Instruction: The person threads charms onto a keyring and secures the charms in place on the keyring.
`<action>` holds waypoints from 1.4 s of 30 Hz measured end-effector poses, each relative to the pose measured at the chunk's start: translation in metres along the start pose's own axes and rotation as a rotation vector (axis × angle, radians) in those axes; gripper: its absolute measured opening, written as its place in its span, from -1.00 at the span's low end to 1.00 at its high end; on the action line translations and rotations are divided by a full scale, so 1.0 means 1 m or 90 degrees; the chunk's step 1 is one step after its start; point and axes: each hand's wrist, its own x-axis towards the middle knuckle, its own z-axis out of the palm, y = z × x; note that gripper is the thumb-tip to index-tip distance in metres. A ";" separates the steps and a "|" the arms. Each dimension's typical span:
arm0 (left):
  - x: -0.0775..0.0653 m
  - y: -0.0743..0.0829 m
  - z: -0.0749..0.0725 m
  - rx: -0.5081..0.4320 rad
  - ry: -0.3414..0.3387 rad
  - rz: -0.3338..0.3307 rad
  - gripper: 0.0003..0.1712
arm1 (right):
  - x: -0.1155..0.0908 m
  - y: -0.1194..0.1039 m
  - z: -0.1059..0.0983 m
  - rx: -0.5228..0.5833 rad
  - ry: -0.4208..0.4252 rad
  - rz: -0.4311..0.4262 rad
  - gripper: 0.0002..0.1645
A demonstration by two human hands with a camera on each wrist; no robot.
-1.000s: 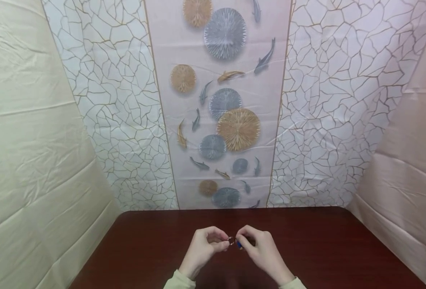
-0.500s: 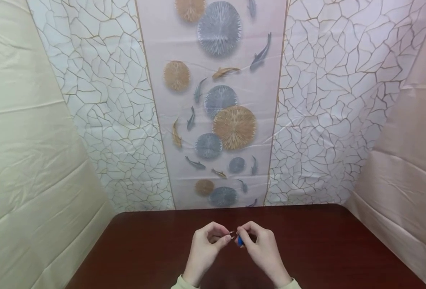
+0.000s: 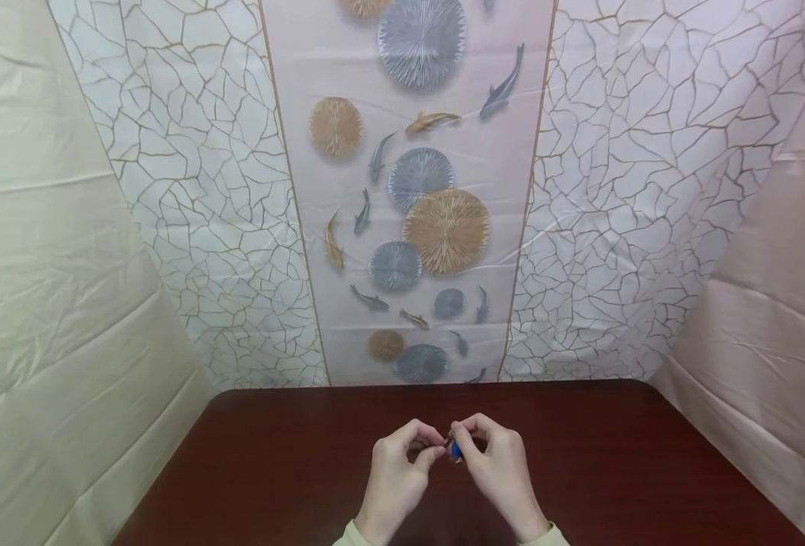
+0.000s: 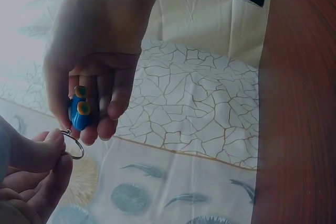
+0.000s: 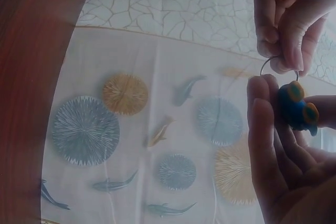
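Note:
A small blue charm [image 4: 80, 114] with round orange parts, green in their middles, is fixed to a thin metal key ring [image 4: 82, 153]. My right hand [image 3: 501, 470] holds the charm between thumb and fingers; in the right wrist view the blue charm [image 5: 292, 106] shows against the fingers. Opposite it, my left hand [image 3: 402, 474] pinches the ring between thumb and forefinger, the fingertips covering part of the loop. The fingertips of both hands come close together over the table, and in the head view the ring is too small to make out clearly.
Under the hands lies a dark red-brown table [image 3: 293, 455] with rounded far corners. Behind it hangs a cloth printed with fish and round shapes [image 3: 446, 231]. Plain beige cloths [image 3: 68, 303] close off both sides.
The left hand has moved right, closing the gap to the right hand. The ring, visible between the hands earlier, is now mostly covered in the head view. The head view has shifted slightly.

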 end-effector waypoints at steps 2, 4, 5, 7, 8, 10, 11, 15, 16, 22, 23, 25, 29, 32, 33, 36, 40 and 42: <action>0.000 0.000 0.001 0.016 0.010 0.026 -0.85 | 0.000 -0.001 -0.001 -0.003 -0.001 0.005 -0.79; 0.000 -0.001 0.002 0.025 0.029 0.054 -0.83 | 0.000 -0.002 -0.001 -0.002 -0.005 0.012 -0.80; 0.000 -0.002 0.002 0.027 0.037 0.063 -0.82 | 0.000 -0.002 -0.002 -0.003 -0.007 0.015 -0.80; 0.000 -0.002 0.004 0.029 0.055 0.074 -0.80 | 0.001 -0.002 -0.002 -0.003 -0.010 0.021 -0.81; 0.000 -0.002 0.005 0.028 0.063 0.078 -0.79 | 0.001 -0.002 -0.002 -0.003 -0.011 0.021 -0.81; -0.001 -0.001 0.006 0.024 0.070 0.074 -0.79 | 0.000 -0.002 -0.002 -0.002 -0.007 0.017 -0.80; -0.001 -0.001 0.006 0.027 0.070 0.074 -0.79 | 0.000 -0.002 -0.002 -0.003 -0.004 0.014 -0.80; -0.002 -0.003 0.008 0.033 0.070 0.094 -0.78 | -0.001 -0.002 -0.001 -0.009 0.008 0.001 -0.79; -0.002 -0.003 0.008 0.038 0.071 0.104 -0.79 | -0.001 -0.002 -0.001 -0.010 0.010 -0.002 -0.79; -0.004 -0.008 0.010 0.054 0.086 0.155 -0.85 | -0.002 -0.003 -0.001 -0.031 0.022 -0.016 -0.76; -0.004 -0.009 0.011 0.057 0.089 0.159 -0.84 | -0.002 -0.003 -0.001 -0.036 0.026 -0.020 -0.76; -0.004 -0.009 0.012 0.066 0.095 0.164 -0.80 | -0.002 -0.004 -0.001 -0.045 0.035 -0.028 -0.75; -0.003 -0.007 0.013 0.086 0.105 0.161 -0.72 | -0.003 -0.005 0.000 -0.056 0.046 -0.043 -0.75; -0.003 -0.006 0.013 0.098 0.115 0.166 -0.71 | -0.003 -0.006 0.000 -0.059 0.048 -0.046 -0.76; -0.003 -0.006 0.013 0.102 0.120 0.168 -0.71 | -0.003 -0.006 0.001 -0.060 0.048 -0.046 -0.76; -0.002 -0.007 0.013 0.117 0.134 0.179 -0.69 | -0.004 -0.007 0.001 -0.062 0.051 -0.049 -0.76; -0.001 -0.009 0.013 0.135 0.149 0.186 -0.67 | -0.005 -0.006 0.004 -0.066 0.062 -0.072 -0.76; -0.001 -0.009 0.012 0.146 0.158 0.187 -0.68 | -0.004 -0.006 0.005 -0.067 0.067 -0.090 -0.77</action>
